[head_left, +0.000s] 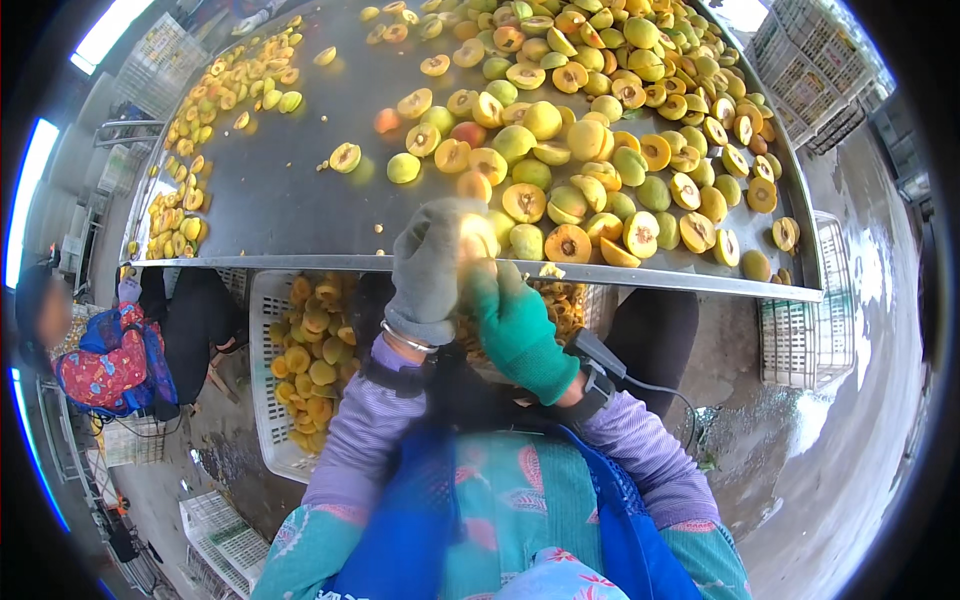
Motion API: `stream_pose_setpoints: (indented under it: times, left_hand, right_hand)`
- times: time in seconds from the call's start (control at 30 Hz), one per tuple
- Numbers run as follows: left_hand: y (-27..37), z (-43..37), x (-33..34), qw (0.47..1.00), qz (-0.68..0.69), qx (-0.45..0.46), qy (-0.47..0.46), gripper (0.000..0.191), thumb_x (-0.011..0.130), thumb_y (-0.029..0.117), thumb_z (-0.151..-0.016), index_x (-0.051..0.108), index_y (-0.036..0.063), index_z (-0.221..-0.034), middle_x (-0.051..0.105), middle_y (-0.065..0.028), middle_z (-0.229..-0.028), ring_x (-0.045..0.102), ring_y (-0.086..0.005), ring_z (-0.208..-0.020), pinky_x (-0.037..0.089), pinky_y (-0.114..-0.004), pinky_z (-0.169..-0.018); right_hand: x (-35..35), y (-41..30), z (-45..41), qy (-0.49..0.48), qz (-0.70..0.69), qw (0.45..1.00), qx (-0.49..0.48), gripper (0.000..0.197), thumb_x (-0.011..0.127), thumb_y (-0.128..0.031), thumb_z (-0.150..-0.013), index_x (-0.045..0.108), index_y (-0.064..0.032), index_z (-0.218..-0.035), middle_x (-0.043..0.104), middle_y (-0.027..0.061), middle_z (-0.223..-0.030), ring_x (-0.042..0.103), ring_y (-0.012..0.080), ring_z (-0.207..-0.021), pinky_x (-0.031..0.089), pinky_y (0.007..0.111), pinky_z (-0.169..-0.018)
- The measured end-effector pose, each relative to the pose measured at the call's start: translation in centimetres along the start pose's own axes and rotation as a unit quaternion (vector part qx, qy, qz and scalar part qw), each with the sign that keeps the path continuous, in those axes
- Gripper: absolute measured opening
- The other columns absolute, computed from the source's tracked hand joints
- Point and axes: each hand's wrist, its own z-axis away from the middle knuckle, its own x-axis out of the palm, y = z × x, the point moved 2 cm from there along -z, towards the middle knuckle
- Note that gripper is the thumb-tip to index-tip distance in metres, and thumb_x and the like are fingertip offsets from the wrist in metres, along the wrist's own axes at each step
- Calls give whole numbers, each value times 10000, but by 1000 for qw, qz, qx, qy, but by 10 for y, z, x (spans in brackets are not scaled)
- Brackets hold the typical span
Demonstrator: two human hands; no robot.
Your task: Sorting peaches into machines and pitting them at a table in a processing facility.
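My left hand (pixel 431 270), in a grey glove, grips a halved yellow stone fruit (pixel 478 237) just above the metal table's front edge. The fruit is blurred. Against its near side press the curled fingers of my right hand (pixel 521 330), in a green glove; whether they hold a small tool is hidden. Beyond both hands, many halved stone fruits (pixel 525 202) lie on the metal table (pixel 292 195), several with brown pit hollows showing. Below the edge, a white plastic crate (pixel 259 375) of fruit halves stands left of my knees. Yellow scraps (pixel 566 307) lie partly hidden beneath my hands.
A raised metal rim (pixel 300 262) borders the table. More fruit pieces (pixel 176 217) line its left side, where another person (pixel 105 367) sits. White crates stand at right (pixel 806 322) and lower left (pixel 217 532). A cable (pixel 667 390) runs from my right wrist. The floor (pixel 817 480) looks wet.
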Motion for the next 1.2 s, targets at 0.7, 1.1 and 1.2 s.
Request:
stream_pose_setpoints:
  times: [0.7,1.1,1.2]
  left_hand:
    - [-8,-33,36,986,11,-160,-39,217,622,179,-915,671,21,-773,544,32,-588,472,-50,-517,352,-230,-470]
    - [-41,-51,32,976,120,-132,-123,186,603,143,-914,686,-1,-831,625,7,-678,520,-55,-569,402,-216,-528]
    - [-36,-48,36,965,26,-71,-250,178,565,108,-926,691,6,-851,673,-41,-748,628,-105,-691,494,-245,-607]
  right_hand:
    - [-2,24,3,-15,-69,992,103,417,377,-379,-1035,528,-24,-1194,633,242,-1023,607,389,-964,473,445,-851]
    - [-18,15,-3,-171,-501,807,261,434,391,-463,-1027,606,-94,-949,583,-6,-685,509,40,-529,418,204,-449]
    - [-1,92,23,-142,-250,957,40,452,453,-397,-1012,478,-107,-1359,606,115,-1200,616,176,-874,528,298,-808]
